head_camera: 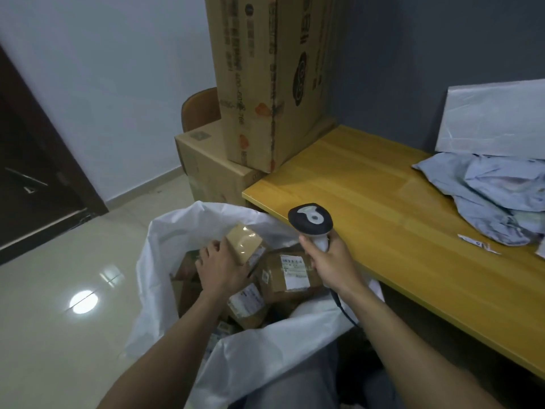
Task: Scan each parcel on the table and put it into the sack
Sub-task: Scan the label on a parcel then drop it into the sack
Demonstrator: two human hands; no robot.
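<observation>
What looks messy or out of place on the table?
Crumpled grey plastic mailer bags lie heaped at the yellow wooden table's right end, with a torn white paper scrap loose beside them. Nothing looks spilled.

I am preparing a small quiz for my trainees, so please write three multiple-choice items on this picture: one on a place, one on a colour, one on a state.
1. Where is the small brown parcel held by the left hand, relative to the sack?
A in its open mouth; B far to its left; C underneath it.
2. Which colour is the sack?
A black; B white; C green.
3. What is the right hand doing?
A lies open, empty; B grips the scanner; C makes an empty fist.

Key:
1 A, other parcels lie below it inside.
2 B, its plastic is white.
3 B, it curls round the handle.
</observation>
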